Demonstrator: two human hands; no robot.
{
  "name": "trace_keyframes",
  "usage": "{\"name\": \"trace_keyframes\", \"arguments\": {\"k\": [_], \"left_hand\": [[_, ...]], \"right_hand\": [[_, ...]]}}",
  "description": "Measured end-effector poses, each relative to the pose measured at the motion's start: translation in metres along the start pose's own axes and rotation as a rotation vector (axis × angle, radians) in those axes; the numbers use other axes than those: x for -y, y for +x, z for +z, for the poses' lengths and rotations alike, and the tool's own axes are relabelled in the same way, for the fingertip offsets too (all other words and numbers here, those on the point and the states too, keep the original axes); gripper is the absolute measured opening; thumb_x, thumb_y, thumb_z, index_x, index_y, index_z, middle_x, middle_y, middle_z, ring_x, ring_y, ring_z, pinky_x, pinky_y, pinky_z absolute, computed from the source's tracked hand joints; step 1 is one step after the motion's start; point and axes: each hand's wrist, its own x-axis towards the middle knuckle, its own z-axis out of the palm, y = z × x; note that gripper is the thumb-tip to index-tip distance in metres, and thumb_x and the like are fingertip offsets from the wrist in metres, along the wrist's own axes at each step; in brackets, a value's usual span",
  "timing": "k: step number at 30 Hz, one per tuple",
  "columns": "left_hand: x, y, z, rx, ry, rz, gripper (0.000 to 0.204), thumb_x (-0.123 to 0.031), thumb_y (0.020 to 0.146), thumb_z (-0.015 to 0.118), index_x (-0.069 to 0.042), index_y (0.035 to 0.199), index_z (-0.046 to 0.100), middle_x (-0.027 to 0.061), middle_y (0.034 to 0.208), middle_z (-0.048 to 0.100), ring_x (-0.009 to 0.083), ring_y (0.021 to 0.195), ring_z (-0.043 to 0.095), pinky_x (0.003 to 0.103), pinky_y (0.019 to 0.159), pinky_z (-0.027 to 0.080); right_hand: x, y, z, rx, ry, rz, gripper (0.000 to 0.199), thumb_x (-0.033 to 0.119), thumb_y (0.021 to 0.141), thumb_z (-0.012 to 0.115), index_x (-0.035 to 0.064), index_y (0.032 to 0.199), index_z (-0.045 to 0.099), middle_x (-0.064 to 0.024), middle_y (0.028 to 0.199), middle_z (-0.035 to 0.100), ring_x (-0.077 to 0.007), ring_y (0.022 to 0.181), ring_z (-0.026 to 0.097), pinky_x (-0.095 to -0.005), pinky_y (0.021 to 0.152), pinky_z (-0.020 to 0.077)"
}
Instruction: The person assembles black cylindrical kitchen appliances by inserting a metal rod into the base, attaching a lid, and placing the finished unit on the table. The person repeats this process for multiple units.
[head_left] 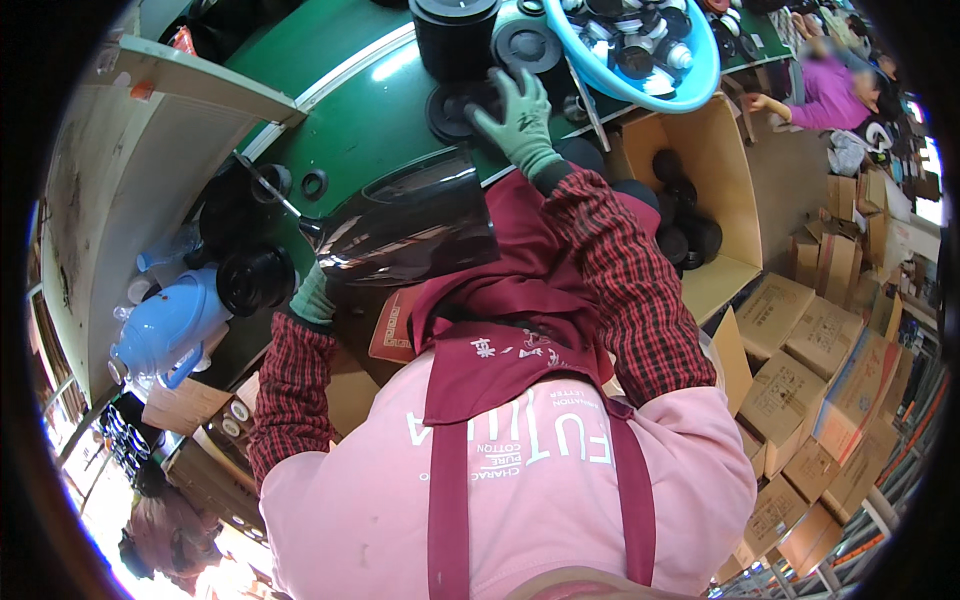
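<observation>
Shiny black cylinder, pretty chunky, tipped over on its side by the near edge of the green bench, running roughly left to right. Then there's a round black disc lying flat just past it, partly covered.

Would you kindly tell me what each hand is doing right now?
Left hand: holding the glossy black container, partly hidden behind it.
Right hand: open, spread at the round black lid.

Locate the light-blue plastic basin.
The basin sits upper right in the head view, above the open brown cardboard box, right of the gloved right hand.
</observation>
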Motion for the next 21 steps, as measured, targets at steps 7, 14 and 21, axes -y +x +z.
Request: {"name": "trace_keyframes", "arguments": {"k": [7, 14, 21], "left_hand": [[-0.046, 0.077, -0.074, -0.129, -1.308, -0.835, 0.038, -0.012, 0.097, 0.064, 0.002, 0.132, 0.059, 0.0086, 0.120, 0.066, 0.0166, 0.100, 0.064, 0.031, 0.089, 0.053], [-0.128, 0.194, -0.129, 0.370, -1.118, -0.628, 0.035, -0.025, 0.093, 0.069, 0.002, 0.116, 0.067, 0.0070, 0.090, 0.070, 0.0140, 0.078, 0.065, 0.029, 0.073, 0.053], [-0.162, 0.228, -0.123, 0.400, -0.737, -0.317, 0.046, -0.023, 0.090, 0.071, 0.001, 0.128, 0.062, 0.0203, 0.109, 0.071, 0.0304, 0.101, 0.070, 0.038, 0.092, 0.053]], "right_hand": [[0.018, -0.085, -0.114, 0.589, 1.436, 0.456, 0.034, 0.017, 0.105, 0.059, 0.0031, 0.136, 0.060, -0.0056, 0.128, 0.065, -0.0139, 0.114, 0.063, -0.0269, 0.098, 0.0511], [-0.055, -0.195, -0.155, 0.544, 1.434, 0.417, 0.049, 0.012, 0.101, 0.063, 0.0016, 0.146, 0.049, -0.0084, 0.136, 0.062, -0.0154, 0.121, 0.059, -0.0308, 0.101, 0.0511], [-0.064, -0.235, -0.191, 0.400, 1.273, 0.456, 0.053, 0.013, 0.098, 0.066, 0.0012, 0.147, 0.048, -0.0090, 0.135, 0.063, -0.0164, 0.120, 0.060, -0.0319, 0.102, 0.0505]]}}
